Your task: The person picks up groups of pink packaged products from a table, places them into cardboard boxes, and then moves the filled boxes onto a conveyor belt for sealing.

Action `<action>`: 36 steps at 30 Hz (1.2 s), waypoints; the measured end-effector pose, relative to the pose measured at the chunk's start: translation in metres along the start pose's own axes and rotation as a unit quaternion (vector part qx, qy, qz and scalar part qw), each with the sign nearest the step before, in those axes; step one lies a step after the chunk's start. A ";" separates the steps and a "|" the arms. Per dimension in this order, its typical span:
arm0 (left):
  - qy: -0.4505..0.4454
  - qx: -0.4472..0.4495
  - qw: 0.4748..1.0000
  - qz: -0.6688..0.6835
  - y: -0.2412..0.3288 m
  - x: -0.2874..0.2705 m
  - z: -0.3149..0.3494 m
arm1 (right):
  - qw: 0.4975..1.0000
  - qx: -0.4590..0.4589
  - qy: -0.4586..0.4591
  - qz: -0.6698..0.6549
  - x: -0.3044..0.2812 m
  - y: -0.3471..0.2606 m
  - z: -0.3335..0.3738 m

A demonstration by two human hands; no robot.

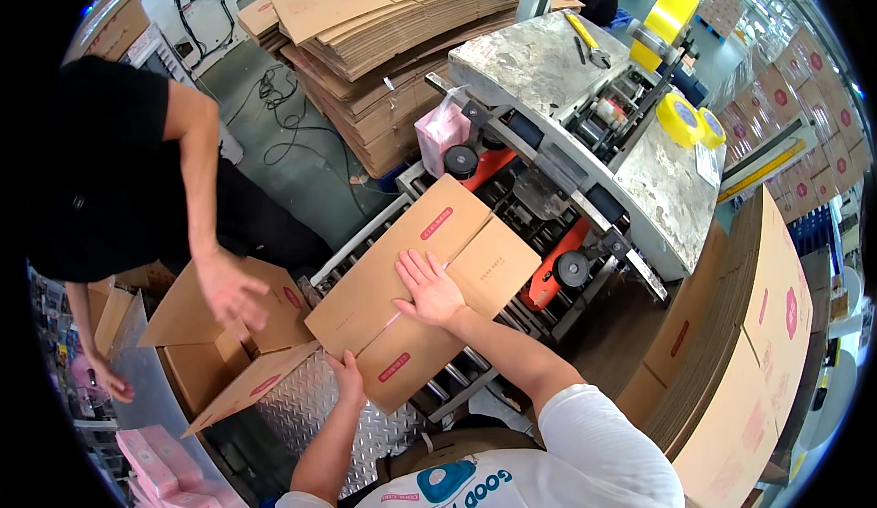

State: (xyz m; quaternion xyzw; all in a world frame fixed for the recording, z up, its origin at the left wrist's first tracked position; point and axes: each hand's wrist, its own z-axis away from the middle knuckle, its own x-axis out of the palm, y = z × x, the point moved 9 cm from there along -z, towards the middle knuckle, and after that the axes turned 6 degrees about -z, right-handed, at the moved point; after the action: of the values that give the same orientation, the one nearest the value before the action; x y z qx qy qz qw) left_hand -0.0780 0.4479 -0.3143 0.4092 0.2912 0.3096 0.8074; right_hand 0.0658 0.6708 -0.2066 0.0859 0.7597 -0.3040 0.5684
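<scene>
At the far left a co-worker in a black shirt reaches a hand [230,291] over an open carton [219,343] with its flaps spread. Just right of it, the person's left hand [347,373] grips the near edge of a closed brown box [425,284], fingers curled on the cardboard. The box lies on the roller conveyor [475,371], its long axis running from lower left toward the upper right, pointing into the tape sealing machine [585,142]. Its top flaps are folded shut and carry small red labels. The right hand [427,291] rests flat and spread on the flaps, pressing them down.
</scene>
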 end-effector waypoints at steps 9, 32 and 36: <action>-0.078 0.029 0.997 -0.011 0.049 0.079 -0.017 | 0.999 0.034 0.031 0.010 -0.044 0.076 -0.007; -0.124 -0.195 0.888 -0.397 -0.288 -0.271 0.110 | 0.934 0.329 -0.079 0.111 -0.358 -0.041 0.384; -0.108 -0.082 0.883 -0.449 -0.289 -0.316 0.104 | 0.941 0.326 0.008 0.094 -0.338 -0.108 0.434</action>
State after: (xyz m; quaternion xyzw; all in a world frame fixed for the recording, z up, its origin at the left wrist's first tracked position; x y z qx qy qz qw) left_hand -0.1291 0.0278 -0.4379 0.1975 0.3287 -0.1093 0.9171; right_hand 0.4810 0.4148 0.0689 0.3398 0.6119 -0.4797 0.5292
